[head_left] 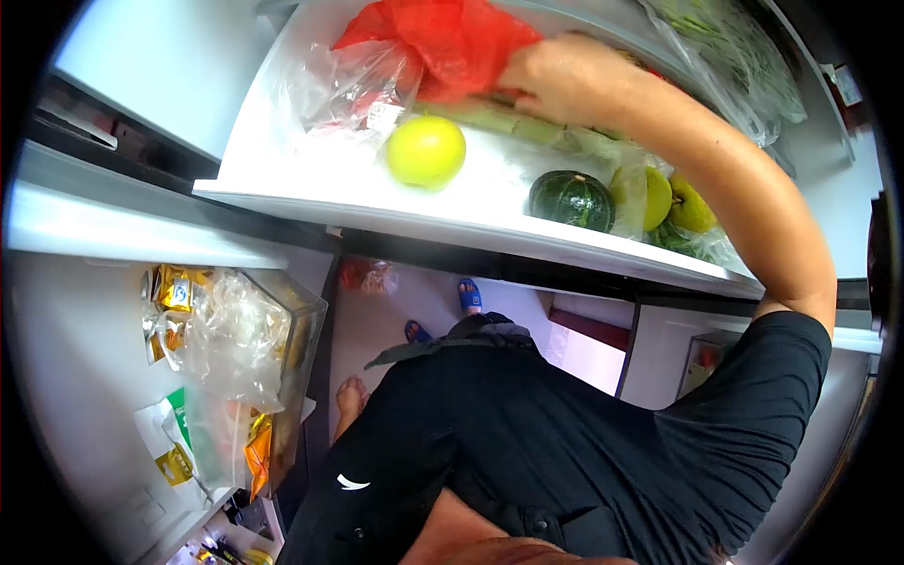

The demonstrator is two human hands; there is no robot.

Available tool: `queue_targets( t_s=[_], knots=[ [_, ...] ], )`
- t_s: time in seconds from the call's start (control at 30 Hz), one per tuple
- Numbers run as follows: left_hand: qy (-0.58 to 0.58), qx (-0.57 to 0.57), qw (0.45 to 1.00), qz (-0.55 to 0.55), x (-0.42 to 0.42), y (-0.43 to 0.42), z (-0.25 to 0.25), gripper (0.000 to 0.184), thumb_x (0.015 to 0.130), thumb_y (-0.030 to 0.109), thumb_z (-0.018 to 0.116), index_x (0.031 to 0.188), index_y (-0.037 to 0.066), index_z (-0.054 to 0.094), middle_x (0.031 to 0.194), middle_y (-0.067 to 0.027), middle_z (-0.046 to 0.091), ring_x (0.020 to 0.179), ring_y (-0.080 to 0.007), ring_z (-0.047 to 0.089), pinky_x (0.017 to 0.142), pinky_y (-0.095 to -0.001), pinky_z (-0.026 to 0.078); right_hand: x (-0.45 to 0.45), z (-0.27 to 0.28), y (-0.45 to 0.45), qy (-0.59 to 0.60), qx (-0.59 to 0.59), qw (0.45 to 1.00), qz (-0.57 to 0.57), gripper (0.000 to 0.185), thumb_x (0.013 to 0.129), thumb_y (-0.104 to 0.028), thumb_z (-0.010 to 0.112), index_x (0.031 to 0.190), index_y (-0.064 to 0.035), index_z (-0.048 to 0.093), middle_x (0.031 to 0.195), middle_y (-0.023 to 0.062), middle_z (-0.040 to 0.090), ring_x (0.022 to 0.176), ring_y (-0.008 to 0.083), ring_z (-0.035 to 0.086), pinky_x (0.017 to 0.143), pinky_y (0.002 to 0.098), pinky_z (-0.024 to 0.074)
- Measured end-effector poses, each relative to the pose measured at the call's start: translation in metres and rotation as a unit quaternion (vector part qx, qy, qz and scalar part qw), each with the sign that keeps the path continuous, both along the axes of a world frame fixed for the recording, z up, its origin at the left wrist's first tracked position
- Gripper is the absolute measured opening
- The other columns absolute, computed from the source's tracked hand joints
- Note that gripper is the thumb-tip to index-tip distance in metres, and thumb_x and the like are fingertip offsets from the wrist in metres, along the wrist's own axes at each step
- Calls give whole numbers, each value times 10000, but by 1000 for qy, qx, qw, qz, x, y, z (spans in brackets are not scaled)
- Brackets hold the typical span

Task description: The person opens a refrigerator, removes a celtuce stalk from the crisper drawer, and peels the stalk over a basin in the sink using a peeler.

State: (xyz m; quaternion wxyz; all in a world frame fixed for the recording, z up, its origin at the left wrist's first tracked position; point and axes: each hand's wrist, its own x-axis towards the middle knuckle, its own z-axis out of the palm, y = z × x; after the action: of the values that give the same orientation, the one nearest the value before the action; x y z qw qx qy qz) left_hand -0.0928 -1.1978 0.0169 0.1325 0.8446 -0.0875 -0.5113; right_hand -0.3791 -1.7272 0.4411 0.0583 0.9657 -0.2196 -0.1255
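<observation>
My right hand [556,79] reaches into a white fridge drawer [330,202], its fingers curled at the right edge of a red plastic bag [461,47], which they appear to pinch; motion blurs both. Left of the bag lies a clear plastic bag [353,89] with a label. A yellow-green round fruit [427,152] sits just below the red bag. Long pale green stalks [518,122] lie under my hand. A dark green squash [571,200] rests near the drawer's front, beside bagged green fruits [692,202]. My left hand is out of view.
Bagged leafy greens [734,56] lie at the upper right. On the left, an open door's bin [301,330] holds plastic bags and gold and orange packets [177,287]. Below the drawer are the floor, blue slippers [469,296] and a red bag [363,275].
</observation>
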Motion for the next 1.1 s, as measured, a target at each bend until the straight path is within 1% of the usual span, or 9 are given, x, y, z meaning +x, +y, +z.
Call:
queue_targets(
  t_s=[0.1, 0.3, 0.37, 0.47, 0.57, 0.67, 0.77, 0.9, 1.1],
  knots=[
    [37, -62, 991, 110, -1, 5, -11, 532, 1065, 358, 510, 1484, 31, 478, 1526, -179, 482, 1408, -344, 460, 1157, -477, 381, -3, -4, -17, -74, -74, 992, -66, 179, 873, -150, 646, 1007, -63, 727, 1005, 144, 698, 910, 337, 697, 772, 460, 566],
    [54, -51, 993, 91, -1, -4, -6, 531, 1070, 336, 492, 1500, 26, 452, 1536, -185, 469, 1419, -361, 443, 1163, -502, 371, 7, -3, 0, -28, -158, 985, -56, 118, 865, -112, 652, 958, -48, 688, 976, 166, 697, 851, 356, 701, 732, 458, 561],
    [55, -60, 993, 90, 3, -2, -18, 538, 1061, 336, 509, 1496, 25, 456, 1509, -180, 494, 1392, -358, 466, 1118, -499, 404, 7, 7, 9, -132, -67, 984, -97, 154, 832, -127, 698, 958, -40, 684, 916, 170, 711, 818, 359, 700, 724, 462, 558],
    [59, -90, 990, 87, 10, 10, -43, 543, 1053, 343, 517, 1493, 29, 463, 1479, -171, 518, 1355, -351, 495, 1056, -485, 438, 7, 12, 23, -152, 4, 980, -129, 168, 791, -161, 741, 894, -35, 699, 830, 175, 712, 776, 364, 698, 720, 473, 558],
    [45, -101, 990, 82, 9, 13, -47, 537, 1051, 347, 513, 1488, 37, 473, 1468, -163, 529, 1339, -349, 507, 1015, -465, 456, 6, 16, 26, -32, 30, 992, -116, 192, 776, -200, 754, 839, -25, 704, 793, 185, 705, 761, 375, 697, 722, 475, 565],
    [54, -112, 982, 140, 5, 12, -45, 531, 1050, 343, 513, 1483, 39, 480, 1460, -157, 537, 1337, -348, 508, 998, -454, 464, 1, -7, 24, -15, -21, 992, -125, 220, 761, -223, 763, 761, -14, 693, 764, 189, 699, 757, 378, 698, 728, 468, 571],
    [80, -107, 948, 290, -2, -1, -25, 524, 1052, 338, 510, 1485, 46, 480, 1470, -153, 534, 1338, -348, 507, 982, -442, 472, 5, -11, 24, 23, -20, 992, -120, 307, 733, -244, 805, 902, -13, 695, 823, 183, 709, 795, 372, 703, 754, 463, 576],
    [55, -93, 984, 142, 0, 12, -34, 534, 1059, 339, 504, 1499, 38, 465, 1494, -163, 516, 1359, -352, 492, 1030, -458, 458, 5, -14, 31, 42, -44, 993, -104, 488, 706, -251, 841, 1099, -34, 651, 922, 156, 708, 859, 361, 704, 769, 464, 574],
    [66, -92, 987, 111, -3, 15, -44, 558, 1063, 343, 509, 1505, 8, 445, 1510, -201, 490, 1388, -381, 462, 1133, -518, 389, 0, -22, 29, -19, -20, 991, -130, 450, 686, -220, 812, 1064, -34, 654, 966, 162, 698, 898, 356, 697, 777, 468, 564]
  ],
)
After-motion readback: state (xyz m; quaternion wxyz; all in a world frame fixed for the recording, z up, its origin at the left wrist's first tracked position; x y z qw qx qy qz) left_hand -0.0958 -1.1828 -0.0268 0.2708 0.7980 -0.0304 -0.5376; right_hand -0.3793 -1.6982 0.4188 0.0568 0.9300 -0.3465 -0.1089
